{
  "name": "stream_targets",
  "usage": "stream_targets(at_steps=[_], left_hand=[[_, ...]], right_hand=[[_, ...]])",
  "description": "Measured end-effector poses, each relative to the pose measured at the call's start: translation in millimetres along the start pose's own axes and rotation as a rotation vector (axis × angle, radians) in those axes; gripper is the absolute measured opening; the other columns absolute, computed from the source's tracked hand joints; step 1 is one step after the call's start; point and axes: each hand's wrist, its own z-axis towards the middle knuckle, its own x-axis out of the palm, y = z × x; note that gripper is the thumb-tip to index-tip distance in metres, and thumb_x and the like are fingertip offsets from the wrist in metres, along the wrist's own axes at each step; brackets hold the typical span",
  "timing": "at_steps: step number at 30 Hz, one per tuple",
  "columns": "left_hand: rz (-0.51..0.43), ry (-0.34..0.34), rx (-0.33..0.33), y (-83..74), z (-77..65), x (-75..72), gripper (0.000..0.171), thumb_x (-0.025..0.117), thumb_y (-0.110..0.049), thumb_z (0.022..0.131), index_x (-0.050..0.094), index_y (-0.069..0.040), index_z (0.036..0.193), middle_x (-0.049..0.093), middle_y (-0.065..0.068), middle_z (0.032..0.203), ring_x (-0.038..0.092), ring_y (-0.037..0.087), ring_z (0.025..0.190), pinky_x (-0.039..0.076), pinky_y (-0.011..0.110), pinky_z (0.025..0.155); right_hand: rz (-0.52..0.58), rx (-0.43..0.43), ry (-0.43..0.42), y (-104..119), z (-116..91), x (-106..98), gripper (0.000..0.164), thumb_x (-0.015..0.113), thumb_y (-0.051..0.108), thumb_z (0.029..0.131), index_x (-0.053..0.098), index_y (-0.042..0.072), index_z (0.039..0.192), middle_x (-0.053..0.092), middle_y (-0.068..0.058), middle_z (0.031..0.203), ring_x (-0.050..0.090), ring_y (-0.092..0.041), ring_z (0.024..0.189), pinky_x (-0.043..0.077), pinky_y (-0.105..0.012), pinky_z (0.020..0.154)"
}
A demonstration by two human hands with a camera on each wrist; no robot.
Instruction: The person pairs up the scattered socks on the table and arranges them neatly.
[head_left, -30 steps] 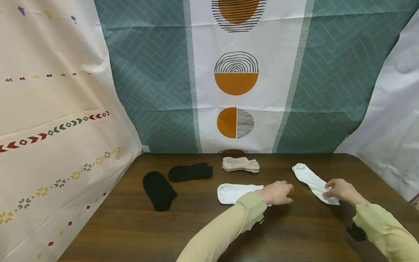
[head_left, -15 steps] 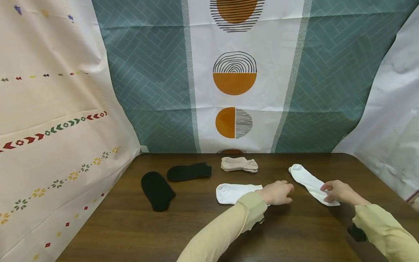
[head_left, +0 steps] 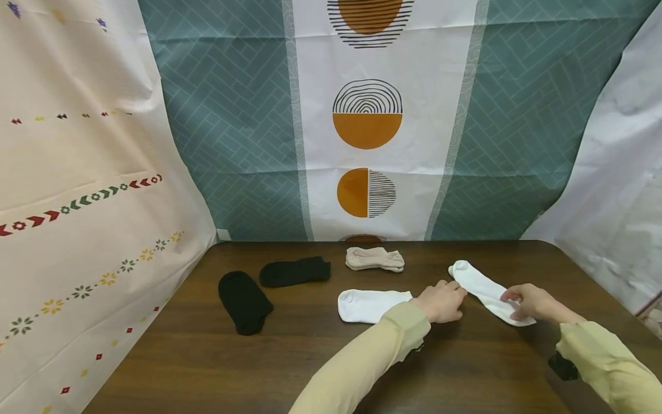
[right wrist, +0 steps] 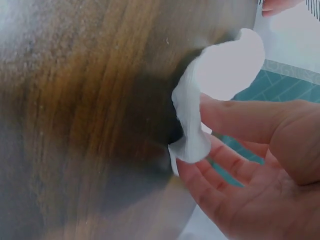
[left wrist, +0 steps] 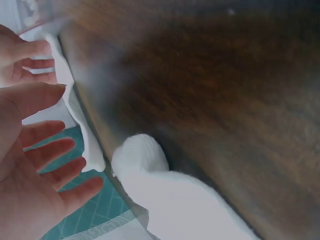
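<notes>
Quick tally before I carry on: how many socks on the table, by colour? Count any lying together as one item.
Black socks: 2
White socks: 2
Beige socks: 1
Total: 5

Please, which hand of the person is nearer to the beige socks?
Left. The left hand is right of the beige socks and closer to the person; the right hand, holding a white sock, is farther right.

head: evenly lit | wrist views: hazy | white sock (right wrist: 227, 70): overexposed | tabletop (right wrist: 60, 75): glare
</notes>
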Motion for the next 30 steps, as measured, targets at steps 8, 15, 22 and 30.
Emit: stream_targets(at_steps=[8, 15, 22, 30], left_hand=[[-0.003, 0.051, -0.060, 0.8, 0.1, 7.4, 0.044, 0.057, -0.045, 0.085, 0.047, -0.028, 0.124, 0.041, -0.012, 0.122, 0.040, 0.012, 0.102, 0.039, 0.029, 0.075], [-0.015, 0.072, -0.067, 1.3, 0.0, 14.0, 0.044, 0.051, -0.052, 0.085, 0.051, -0.031, 0.124, 0.044, -0.016, 0.123, 0.037, 0.013, 0.110, 0.036, 0.034, 0.081], [-0.018, 0.063, -0.062, -0.4, -0.7, 12.7, 0.041, 0.048, -0.053, 0.086, 0.055, -0.030, 0.119, 0.049, -0.014, 0.113, 0.039, 0.014, 0.105, 0.035, 0.036, 0.081], [0.006, 0.067, -0.034, -7.2, -4.2, 6.6, 0.033, 0.050, -0.053, 0.085, 0.060, -0.030, 0.106, 0.049, -0.012, 0.105, 0.041, 0.013, 0.098, 0.036, 0.035, 0.079]], right_hand=[[-0.001, -0.055, 0.027, -2.4, 3.7, 2.8, 0.030, 0.069, -0.011, 0.061, 0.061, -0.006, 0.090, 0.056, -0.021, 0.088, 0.049, -0.033, 0.079, 0.040, -0.043, 0.067], [0.013, -0.093, 0.042, 2.0, 5.7, 3.4, 0.033, 0.069, -0.012, 0.060, 0.061, -0.006, 0.091, 0.056, -0.017, 0.089, 0.047, -0.030, 0.078, 0.040, -0.040, 0.065], [0.016, -0.120, -0.013, 2.4, 4.9, 4.2, 0.028, 0.072, -0.004, 0.065, 0.061, -0.006, 0.090, 0.057, -0.016, 0.087, 0.049, -0.030, 0.076, 0.041, -0.040, 0.064], [0.023, -0.100, -0.079, 1.8, 5.5, 5.1, 0.025, 0.071, -0.001, 0.068, 0.061, -0.006, 0.090, 0.059, -0.013, 0.084, 0.053, -0.028, 0.077, 0.042, -0.040, 0.064]])
